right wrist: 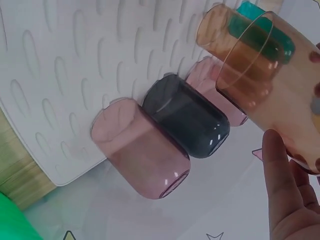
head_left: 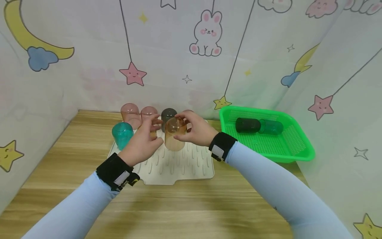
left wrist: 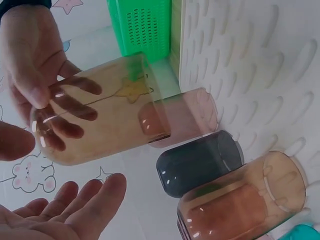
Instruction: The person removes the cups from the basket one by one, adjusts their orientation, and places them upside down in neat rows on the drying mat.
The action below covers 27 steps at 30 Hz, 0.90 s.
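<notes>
An amber tumbler [head_left: 175, 141] hangs bottom-up over the ribbed white drying mat [head_left: 179, 166]. My right hand [head_left: 200, 131] grips it near its base, thumb on one side and fingers on the other. Just left of it, my left hand [head_left: 141, 142] has its thumb and fingers spread, holding nothing; the left wrist view shows a gap between those fingertips [left wrist: 117, 182] and the tumbler. Behind the hands, a dark grey tumbler [right wrist: 187, 117] and a pink tumbler [right wrist: 142, 150] stand upside down on the mat. Another amber tumbler [left wrist: 245, 200] is partly hidden by my left hand in the head view.
Two more pink tumblers [head_left: 130, 115] stand at the mat's back left, with a teal tumbler [head_left: 122, 136] in front. At right, a green basket [head_left: 304, 151] holds a black tumbler [head_left: 247, 125] and a teal one [head_left: 271, 127] lying down. A patterned cloth hangs behind the wooden table [head_left: 185, 212].
</notes>
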Each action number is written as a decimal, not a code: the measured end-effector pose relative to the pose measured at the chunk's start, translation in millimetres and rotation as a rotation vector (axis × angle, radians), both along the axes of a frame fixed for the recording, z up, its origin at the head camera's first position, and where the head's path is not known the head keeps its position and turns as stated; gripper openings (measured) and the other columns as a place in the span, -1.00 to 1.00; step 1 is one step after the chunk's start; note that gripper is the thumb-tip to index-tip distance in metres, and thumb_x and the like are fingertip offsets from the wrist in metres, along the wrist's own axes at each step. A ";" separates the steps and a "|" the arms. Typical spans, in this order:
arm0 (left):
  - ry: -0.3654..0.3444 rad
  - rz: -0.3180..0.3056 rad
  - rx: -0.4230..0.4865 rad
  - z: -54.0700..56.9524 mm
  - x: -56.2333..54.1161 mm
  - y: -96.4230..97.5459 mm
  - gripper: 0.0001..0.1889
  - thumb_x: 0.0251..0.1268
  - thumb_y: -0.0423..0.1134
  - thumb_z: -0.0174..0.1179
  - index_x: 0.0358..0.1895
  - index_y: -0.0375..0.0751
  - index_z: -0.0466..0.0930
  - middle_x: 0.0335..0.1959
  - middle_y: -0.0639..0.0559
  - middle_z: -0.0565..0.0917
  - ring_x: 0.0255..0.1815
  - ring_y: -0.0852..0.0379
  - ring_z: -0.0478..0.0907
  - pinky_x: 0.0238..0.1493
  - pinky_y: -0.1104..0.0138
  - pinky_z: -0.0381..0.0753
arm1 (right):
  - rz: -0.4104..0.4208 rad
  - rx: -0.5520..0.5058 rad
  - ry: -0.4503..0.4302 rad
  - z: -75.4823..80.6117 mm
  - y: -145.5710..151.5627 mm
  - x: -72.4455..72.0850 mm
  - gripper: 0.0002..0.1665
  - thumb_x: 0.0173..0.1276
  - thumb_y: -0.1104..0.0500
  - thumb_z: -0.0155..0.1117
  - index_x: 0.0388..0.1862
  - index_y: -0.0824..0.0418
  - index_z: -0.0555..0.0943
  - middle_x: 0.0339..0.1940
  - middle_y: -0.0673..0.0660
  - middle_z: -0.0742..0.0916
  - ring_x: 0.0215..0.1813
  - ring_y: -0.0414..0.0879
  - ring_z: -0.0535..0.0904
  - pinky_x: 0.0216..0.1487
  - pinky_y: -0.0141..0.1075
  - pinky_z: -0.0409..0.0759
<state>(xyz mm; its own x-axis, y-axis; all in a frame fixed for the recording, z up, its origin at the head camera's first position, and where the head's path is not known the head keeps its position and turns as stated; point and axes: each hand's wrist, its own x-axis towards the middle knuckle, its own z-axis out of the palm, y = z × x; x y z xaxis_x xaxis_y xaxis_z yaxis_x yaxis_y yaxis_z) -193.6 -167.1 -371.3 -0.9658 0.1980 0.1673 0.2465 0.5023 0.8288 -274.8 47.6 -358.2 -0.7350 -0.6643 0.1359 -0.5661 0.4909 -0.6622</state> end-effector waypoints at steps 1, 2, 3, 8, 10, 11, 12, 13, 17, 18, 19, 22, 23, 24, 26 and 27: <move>0.013 0.014 0.018 2.1 0.4 -1.9 -0.26 0.34 -0.47 -0.02 0.56 -0.37 -0.10 0.49 -0.35 0.27 0.52 -0.34 0.27 0.42 -0.20 0.40 | -0.009 0.002 0.000 -1.8 -1.4 -1.8 -0.24 0.27 0.10 0.51 0.39 0.22 0.41 0.17 0.12 0.56 0.19 0.13 0.58 0.11 -0.15 0.72; 0.025 0.026 0.036 4.0 0.7 -3.4 -0.28 0.34 -0.48 -0.04 0.55 -0.37 -0.08 0.48 -0.35 0.28 0.52 -0.32 0.28 0.43 -0.19 0.40 | -0.018 0.004 0.002 -3.7 -3.0 -3.5 -0.23 0.27 0.10 0.51 0.39 0.23 0.41 0.17 0.13 0.57 0.19 0.14 0.58 0.12 -0.13 0.72; 0.033 0.034 0.053 5.3 0.7 -4.8 -0.30 0.35 -0.48 -0.06 0.54 -0.37 -0.06 0.47 -0.34 0.28 0.51 -0.32 0.29 0.43 -0.20 0.40 | -0.029 0.010 0.006 -5.9 -4.8 -5.2 -0.23 0.27 0.10 0.52 0.39 0.23 0.41 0.17 0.13 0.57 0.19 0.13 0.58 0.12 -0.12 0.72; 0.056 0.040 0.103 10.1 2.5 -7.6 -0.35 0.34 -0.51 -0.10 0.50 -0.35 0.00 0.42 -0.30 0.31 0.47 -0.27 0.33 0.41 -0.17 0.44 | -0.071 0.054 0.000 -15.2 -15.1 -11.3 -0.20 0.27 0.09 0.52 0.41 0.25 0.40 0.19 0.15 0.57 0.19 0.02 0.55 0.17 -0.12 0.70; 0.060 0.040 0.117 11.3 3.6 -7.8 -0.36 0.33 -0.52 -0.10 0.49 -0.32 0.02 0.41 -0.29 0.31 0.45 -0.25 0.34 0.40 -0.14 0.46 | -0.077 0.075 -0.006 -17.7 -19.3 -12.9 -0.19 0.28 0.08 0.51 0.43 0.25 0.39 0.21 0.16 0.57 0.21 0.02 0.55 0.21 -0.11 0.69; 0.062 0.040 0.122 11.6 3.9 -7.9 -0.36 0.33 -0.52 -0.10 0.48 -0.31 0.03 0.40 -0.28 0.32 0.44 -0.24 0.35 0.40 -0.13 0.47 | -0.081 0.088 -0.005 -18.6 -21.1 -13.4 -0.18 0.28 0.06 0.51 0.43 0.25 0.39 0.21 0.16 0.58 0.22 0.02 0.55 0.22 -0.12 0.68; 0.064 0.039 0.125 11.9 4.1 -7.8 -0.37 0.33 -0.52 -0.11 0.48 -0.30 0.04 0.40 -0.28 0.32 0.44 -0.24 0.35 0.40 -0.13 0.47 | -0.085 0.100 -0.005 -19.6 -22.8 -14.0 -0.18 0.29 0.05 0.51 0.44 0.25 0.39 0.22 0.16 0.59 0.23 0.03 0.55 0.22 -0.12 0.68; 0.067 0.037 0.130 12.2 4.3 -7.8 -0.37 0.33 -0.52 -0.11 0.48 -0.31 0.04 0.40 -0.28 0.32 0.43 -0.24 0.35 0.40 -0.13 0.47 | -0.089 0.108 -0.004 -20.8 -24.5 -14.7 -0.18 0.29 0.05 0.51 0.44 0.24 0.39 0.22 0.16 0.60 0.24 0.03 0.55 0.23 -0.12 0.67; 0.068 0.031 0.145 12.6 4.4 -7.7 -0.38 0.35 -0.52 -0.13 0.49 -0.31 0.03 0.39 -0.27 0.31 0.44 -0.22 0.34 0.43 -0.14 0.44 | -0.121 0.140 0.000 -27.2 -29.2 -17.3 -0.19 0.29 0.03 0.51 0.44 0.20 0.41 0.21 0.15 0.61 0.24 0.04 0.57 0.20 -0.17 0.67; 0.068 0.030 0.148 12.7 4.5 -7.7 -0.38 0.35 -0.52 -0.13 0.49 -0.31 0.03 0.39 -0.27 0.31 0.44 -0.22 0.34 0.43 -0.14 0.43 | -0.128 0.148 0.002 -29.1 -30.2 -18.1 -0.19 0.28 0.02 0.51 0.44 0.19 0.41 0.21 0.15 0.61 0.24 0.04 0.57 0.20 -0.17 0.67; 0.068 0.030 0.151 12.9 4.7 -7.8 -0.38 0.35 -0.52 -0.13 0.49 -0.31 0.03 0.39 -0.27 0.31 0.43 -0.22 0.34 0.44 -0.13 0.43 | -0.133 0.158 0.009 -30.9 -31.3 -18.9 -0.19 0.28 0.01 0.51 0.44 0.18 0.41 0.21 0.15 0.62 0.23 0.04 0.57 0.21 -0.17 0.67; 0.067 0.032 0.152 13.1 4.9 -8.2 -0.37 0.35 -0.51 -0.13 0.50 -0.31 0.03 0.39 -0.26 0.31 0.43 -0.21 0.34 0.45 -0.12 0.43 | -0.143 0.189 0.028 -36.5 -33.9 -21.4 -0.18 0.28 -0.01 0.51 0.45 0.18 0.42 0.22 0.15 0.63 0.23 0.04 0.58 0.23 -0.16 0.65; 0.066 0.032 0.151 13.0 4.9 -8.2 -0.37 0.36 -0.51 -0.13 0.50 -0.32 0.03 0.39 -0.26 0.31 0.43 -0.21 0.35 0.45 -0.11 0.43 | -0.144 0.196 0.033 -38.3 -34.5 -22.3 -0.17 0.28 -0.01 0.51 0.45 0.19 0.42 0.23 0.16 0.63 0.23 0.03 0.59 0.25 -0.16 0.64; 0.065 0.031 0.151 13.0 5.0 -8.3 -0.37 0.36 -0.51 -0.13 0.50 -0.32 0.03 0.39 -0.26 0.32 0.43 -0.21 0.35 0.45 -0.11 0.42 | -0.144 0.203 0.039 -39.8 -35.1 -23.0 -0.17 0.28 -0.01 0.51 0.45 0.19 0.42 0.24 0.16 0.63 0.24 0.03 0.59 0.26 -0.16 0.63; 0.066 0.032 0.150 13.0 5.2 -8.4 -0.37 0.36 -0.52 -0.13 0.50 -0.32 0.03 0.39 -0.26 0.32 0.43 -0.21 0.35 0.45 -0.12 0.42 | -0.142 0.212 0.045 -43.0 -36.2 -24.6 -0.18 0.28 0.00 0.51 0.44 0.21 0.42 0.24 0.17 0.63 0.24 0.04 0.59 0.28 -0.15 0.62; 0.066 0.032 0.151 12.9 5.0 -8.4 -0.37 0.35 -0.52 -0.13 0.49 -0.32 0.04 0.39 -0.26 0.32 0.43 -0.21 0.35 0.45 -0.13 0.42 | -0.142 0.218 0.047 -44.6 -36.6 -25.3 -0.18 0.28 0.01 0.51 0.44 0.22 0.42 0.25 0.18 0.63 0.24 0.04 0.58 0.28 -0.15 0.61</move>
<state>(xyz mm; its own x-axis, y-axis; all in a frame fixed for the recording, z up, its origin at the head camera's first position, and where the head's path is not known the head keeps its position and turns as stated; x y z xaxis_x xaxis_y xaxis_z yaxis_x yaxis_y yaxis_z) -188.6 -175.5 -358.4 -0.9571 0.1356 0.2561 0.2890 0.3817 0.8779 -300.0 11.0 -402.9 -0.8194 -0.5720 0.0373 -0.5088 0.6958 -0.5070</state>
